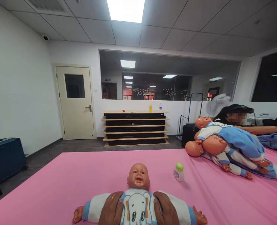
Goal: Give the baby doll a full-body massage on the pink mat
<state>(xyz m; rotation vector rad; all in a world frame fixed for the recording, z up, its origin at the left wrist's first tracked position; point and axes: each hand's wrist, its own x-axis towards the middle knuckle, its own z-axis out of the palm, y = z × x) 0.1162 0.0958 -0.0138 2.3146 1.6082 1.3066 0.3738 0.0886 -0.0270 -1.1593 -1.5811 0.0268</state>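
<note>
A baby doll (138,176) lies face up on the pink-covered table, head away from me and arms stretched out sideways. It wears a white top with blue cuffs and an elephant print (137,204) on the chest. My left hand (111,208), with a ring on one finger, is curled around the doll's left-of-picture chest side near the armpit. Mirroring it, my right hand (165,208) grips the opposite side, its thumb toward the print. The fingertips are partly hidden. Beyond the doll's outstretched arm stands a small bottle (179,172) with a green cap.
Several more dolls (236,140) are piled at the right of the pink cover (86,168). Behind them is a person (232,115) with an arm stretched out. Stacked boards (136,128) carry bottles by the far wall. A dark blue case (7,162) stands on the left, near a door (76,103).
</note>
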